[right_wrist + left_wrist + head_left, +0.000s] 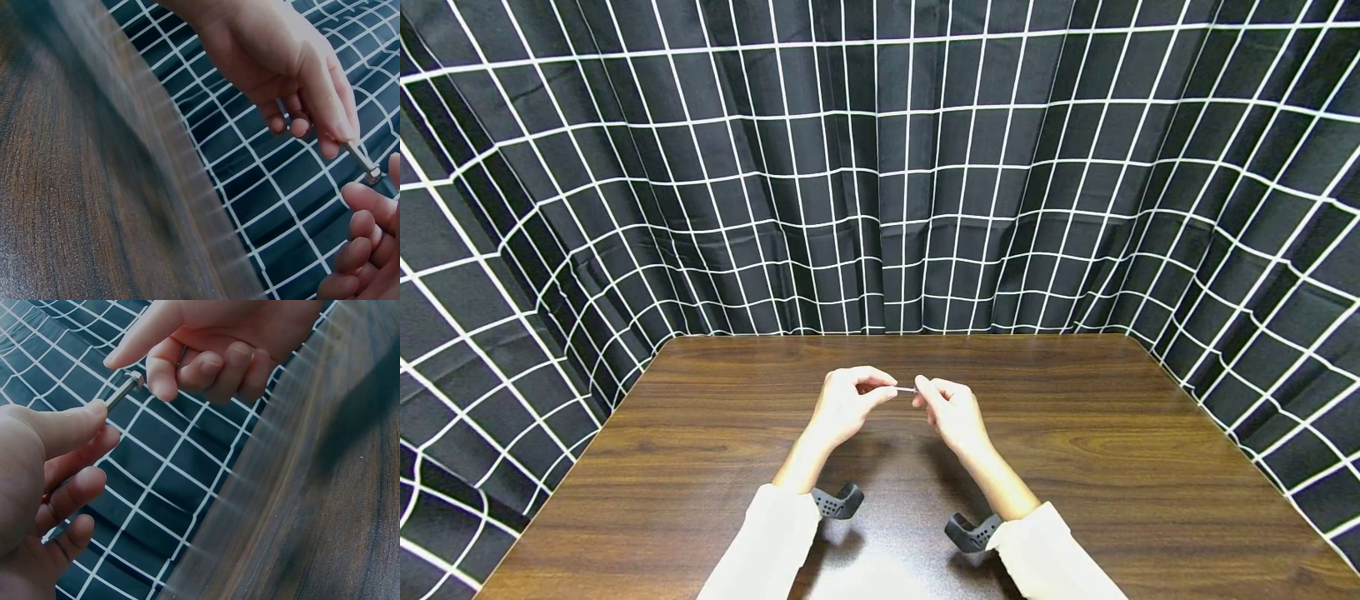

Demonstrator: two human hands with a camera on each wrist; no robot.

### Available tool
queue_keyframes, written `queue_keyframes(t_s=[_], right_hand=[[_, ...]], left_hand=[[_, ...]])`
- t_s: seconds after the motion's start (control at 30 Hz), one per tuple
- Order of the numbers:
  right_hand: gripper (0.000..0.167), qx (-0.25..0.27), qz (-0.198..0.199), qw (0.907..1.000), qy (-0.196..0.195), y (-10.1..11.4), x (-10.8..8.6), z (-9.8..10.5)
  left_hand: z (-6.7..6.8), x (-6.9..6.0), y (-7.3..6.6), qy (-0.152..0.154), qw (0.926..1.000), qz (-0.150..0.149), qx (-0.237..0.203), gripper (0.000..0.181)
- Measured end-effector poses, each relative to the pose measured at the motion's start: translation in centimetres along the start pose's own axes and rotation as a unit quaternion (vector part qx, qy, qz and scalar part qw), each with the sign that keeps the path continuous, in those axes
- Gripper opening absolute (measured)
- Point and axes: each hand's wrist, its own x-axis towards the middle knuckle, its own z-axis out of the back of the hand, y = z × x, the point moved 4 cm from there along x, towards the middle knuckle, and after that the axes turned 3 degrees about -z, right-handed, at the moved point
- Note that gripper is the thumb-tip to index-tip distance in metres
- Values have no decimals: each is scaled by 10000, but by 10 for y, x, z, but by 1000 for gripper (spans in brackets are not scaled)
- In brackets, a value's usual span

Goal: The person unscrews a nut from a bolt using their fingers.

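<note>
My left hand (844, 406) pinches a thin metal bolt (120, 395) between thumb and forefinger, above the table. The bolt's threaded shank sticks out towards my right hand (957, 414). At its far end is a small hexagonal piece (373, 175); whether this is a nut or the bolt's own head I cannot tell. In the left wrist view, the thumb and forefinger of my right hand stand apart on either side of that end, with small gaps and no visible contact. Its other fingers are loosely bent. The bolt's near end is hidden by my left fingertips.
Beneath both hands lies a brown wood-grain table (700, 467). A black curtain with white grid lines (895, 192) surrounds its back and sides. Dark wrist mounts sit under the left wrist (841, 502) and the right wrist (972, 532), near the white sleeves.
</note>
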Motion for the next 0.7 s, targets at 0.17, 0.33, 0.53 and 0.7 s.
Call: queue_keyframes(t_s=[0.17, 0.33, 0.53, 0.7], right_hand=[[38, -72, 4, 10000, 16, -1, 0, -1], [35, -169, 168, 9997, 29, -2, 1, -1], [28, 53, 150, 9998, 103, -1, 2, -2], [19, 324, -76, 9992, 200, 2, 1, -2]], left_hand=[[-2, 0, 0, 61, 10000, -20, 5, 9], [-2, -1, 1, 77, 10000, 18, 42, 10], [0, -1, -2, 46, 10000, -23, -21, 9], [1, -1, -3, 0, 10000, -17, -20, 8]])
